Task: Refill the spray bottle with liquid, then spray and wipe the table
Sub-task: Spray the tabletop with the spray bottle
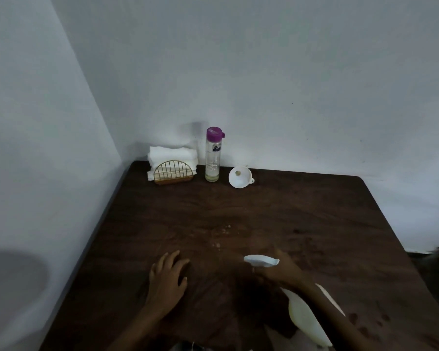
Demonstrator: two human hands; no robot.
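Lower right, the right hand gripped the tilted spray bottle, nozzle toward the flat, open-fingered left hand on the tabletop; spraying thus would probably have wetted that hand instead.

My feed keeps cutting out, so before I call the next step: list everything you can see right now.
table: one, dark brown wood, set into a room corner
walls: two, white, meeting behind the table's far left corner
napkin holder: one, gold wire, far left of the table
napkins: one stack, white, standing in the holder
clear bottle: one, purple cap, upright just right of the holder
funnel: one, white, lying tilted right of the clear bottle
droplets: a few, pale, mid table
spray bottle: one, white head and pale body, tilted, near edge
left hand: resting flat on the table, holding nothing
right hand: grips the spray bottle's neck
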